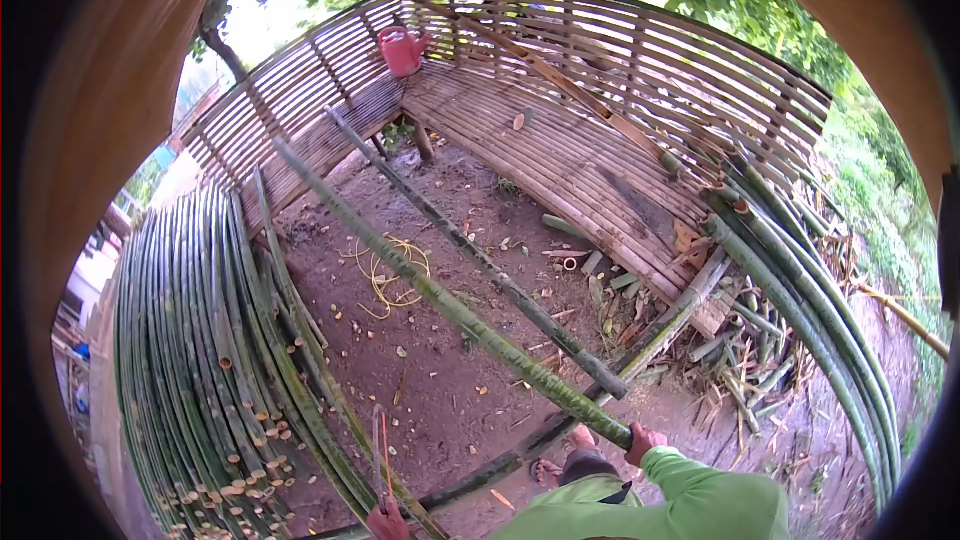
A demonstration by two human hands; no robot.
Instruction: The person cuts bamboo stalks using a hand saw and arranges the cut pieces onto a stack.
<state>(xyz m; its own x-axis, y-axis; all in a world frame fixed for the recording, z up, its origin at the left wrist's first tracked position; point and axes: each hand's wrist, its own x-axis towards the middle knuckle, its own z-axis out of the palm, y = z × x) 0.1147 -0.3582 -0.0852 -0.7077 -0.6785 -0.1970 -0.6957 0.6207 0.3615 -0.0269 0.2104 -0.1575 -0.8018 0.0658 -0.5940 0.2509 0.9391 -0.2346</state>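
Note:
My right hand (645, 443) is closed around the near end of a long green bamboo pole (440, 295). That pole slants away to the upper left, its far end at the left part of the bench. A narrow-framed saw (381, 450) stands upright in my left hand (388, 520), whose fingers are partly cut off by the frame's bottom edge. Another bamboo pole (490, 275) lies beside the held one, its near end close to a low bamboo crosspiece (520, 455) by my feet.
Many cut poles (190, 340) are stacked at left. More thick poles (800, 310) lean at right above offcuts (760, 350). A slatted bamboo bench (540, 160) holds a red watering can (402, 50). Yellow cord (385, 280) lies on the dirt floor.

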